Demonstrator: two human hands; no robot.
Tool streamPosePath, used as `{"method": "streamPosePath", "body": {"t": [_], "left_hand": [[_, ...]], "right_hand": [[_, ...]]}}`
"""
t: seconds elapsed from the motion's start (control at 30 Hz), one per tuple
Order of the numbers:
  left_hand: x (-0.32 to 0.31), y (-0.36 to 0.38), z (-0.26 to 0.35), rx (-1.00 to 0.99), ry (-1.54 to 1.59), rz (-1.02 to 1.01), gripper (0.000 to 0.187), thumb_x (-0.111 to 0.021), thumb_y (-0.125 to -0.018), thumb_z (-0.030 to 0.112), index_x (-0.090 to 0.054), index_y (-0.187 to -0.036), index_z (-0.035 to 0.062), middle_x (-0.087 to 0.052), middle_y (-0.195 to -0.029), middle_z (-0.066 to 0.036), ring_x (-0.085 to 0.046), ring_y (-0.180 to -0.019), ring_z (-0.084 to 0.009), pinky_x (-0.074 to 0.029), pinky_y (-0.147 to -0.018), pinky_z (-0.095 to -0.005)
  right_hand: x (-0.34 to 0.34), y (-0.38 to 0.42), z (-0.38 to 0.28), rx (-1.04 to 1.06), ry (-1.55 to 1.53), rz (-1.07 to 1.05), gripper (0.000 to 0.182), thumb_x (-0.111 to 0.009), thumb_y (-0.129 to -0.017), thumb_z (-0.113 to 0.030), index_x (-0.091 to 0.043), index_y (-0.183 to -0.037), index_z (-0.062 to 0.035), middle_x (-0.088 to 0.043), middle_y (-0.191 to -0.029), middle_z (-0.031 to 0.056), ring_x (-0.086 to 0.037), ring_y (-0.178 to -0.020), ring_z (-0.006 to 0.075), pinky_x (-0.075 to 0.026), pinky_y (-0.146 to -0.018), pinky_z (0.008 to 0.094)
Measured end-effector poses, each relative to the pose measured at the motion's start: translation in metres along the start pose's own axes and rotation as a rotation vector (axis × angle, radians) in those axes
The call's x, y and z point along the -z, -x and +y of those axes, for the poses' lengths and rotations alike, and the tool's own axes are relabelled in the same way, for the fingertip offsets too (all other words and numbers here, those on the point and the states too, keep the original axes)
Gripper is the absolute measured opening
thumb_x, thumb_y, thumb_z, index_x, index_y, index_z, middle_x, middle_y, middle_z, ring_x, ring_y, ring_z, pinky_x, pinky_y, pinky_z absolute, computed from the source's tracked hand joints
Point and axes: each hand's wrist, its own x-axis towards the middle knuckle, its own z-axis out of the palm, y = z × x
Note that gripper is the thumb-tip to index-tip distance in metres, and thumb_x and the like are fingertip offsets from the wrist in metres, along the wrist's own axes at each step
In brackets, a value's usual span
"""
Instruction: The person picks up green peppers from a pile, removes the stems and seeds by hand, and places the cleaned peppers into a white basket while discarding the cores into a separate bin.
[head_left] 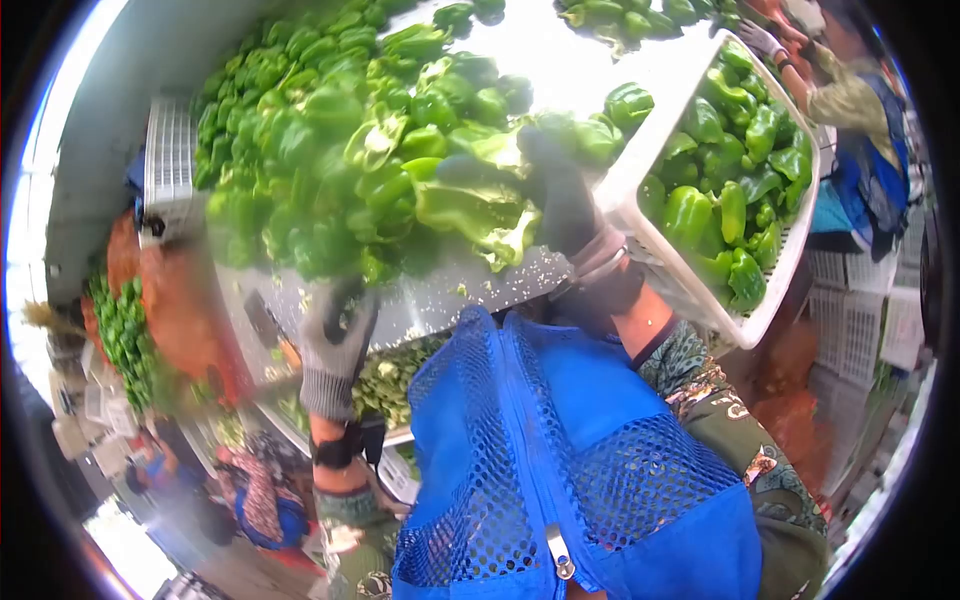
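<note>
A heap of green bell peppers (310,130) covers the metal table (430,300) in front of me. My right hand (565,200), in a dark glove, reaches over the table's near edge with its fingers around a torn-open green bell pepper (465,207), pale inside. My left hand (342,325), in a grey glove with dark patches, is at the near side of the heap. Its fingers are blurred and partly hidden against the peppers, so what it holds does not show. Small pale seeds are scattered over the metal between my hands.
A white crate (628,215) full of whole peppers stands at my right. Below the table edge lies a container of pepper cores (395,380). A co-worker (850,110) works at the upper right; other people (265,495) sit at the lower left. Stacked white crates (845,330) stand at right.
</note>
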Motion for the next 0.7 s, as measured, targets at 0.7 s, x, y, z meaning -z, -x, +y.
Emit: {"method": "streamPosePath", "body": {"t": [0.7], "left_hand": [[-0.054,-0.074,0.108,-0.476,-0.386,0.048,0.041,-0.073,-0.075,0.019,-0.060,-0.114,0.0120,-0.058,-0.100,-0.011,-0.063,-0.084,-0.0261,-0.053,-0.066,-0.0347]], "right_hand": [[0.020,-0.006,0.012,0.327,0.477,-0.045,0.040,-0.035,-0.097,-0.027,-0.051,-0.118,0.0038,-0.058,-0.115,0.0160,-0.057,-0.107,0.0248,-0.045,-0.095,0.0356]]}}
